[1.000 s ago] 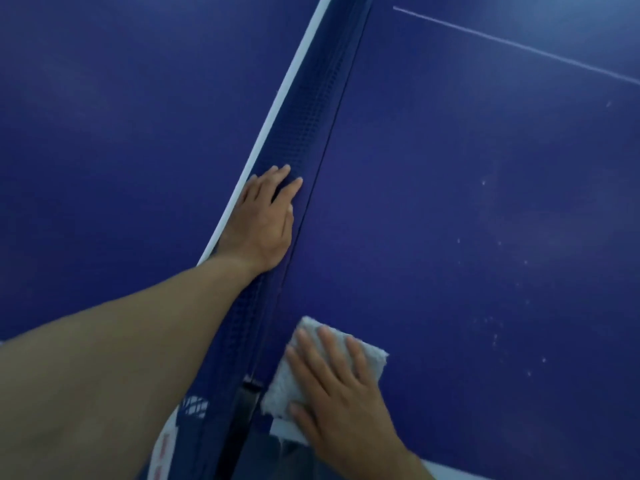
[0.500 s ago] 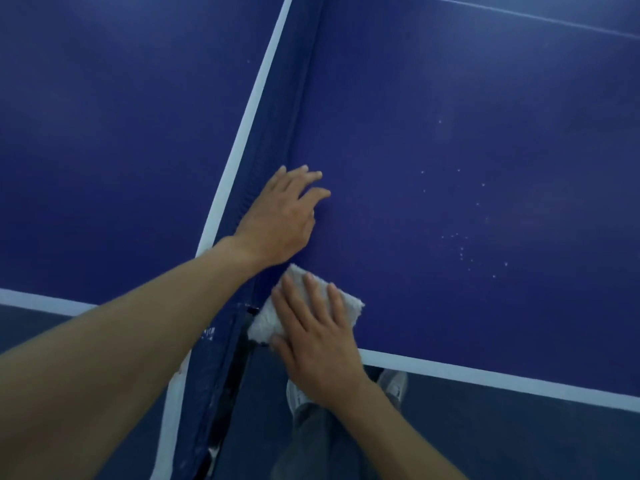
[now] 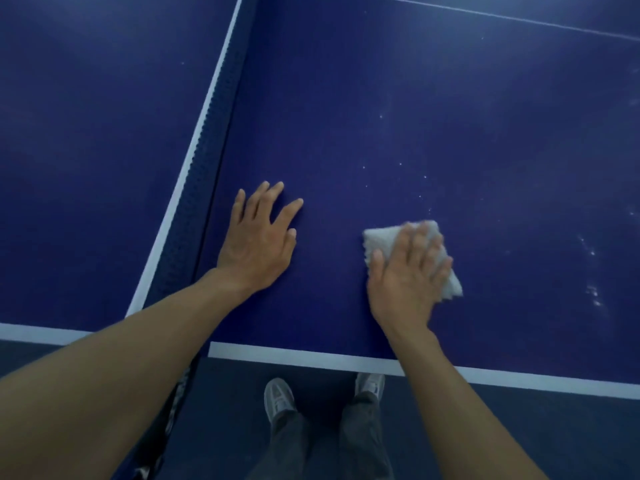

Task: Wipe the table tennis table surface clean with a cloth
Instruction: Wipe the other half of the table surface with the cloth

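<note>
On the dark blue table tennis table [image 3: 346,98], just right of its blue mesh net [image 3: 207,150], the left hand [image 3: 258,244] rests flat, fingers spread. Further right, the right hand [image 3: 410,271] presses a folded white fluffy cloth [image 3: 377,237] down with straight fingers, seemingly mid-wipe. Beyond it, farther from the net, white dust specks [image 3: 592,292] probably call for the next stroke.

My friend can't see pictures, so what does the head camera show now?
A person's right hand presses a white cloth flat on a blue table tennis table. The left hand rests flat on the table near the net. White specks dot the surface right of the cloth, and grey shoes show below the table's edge.
</note>
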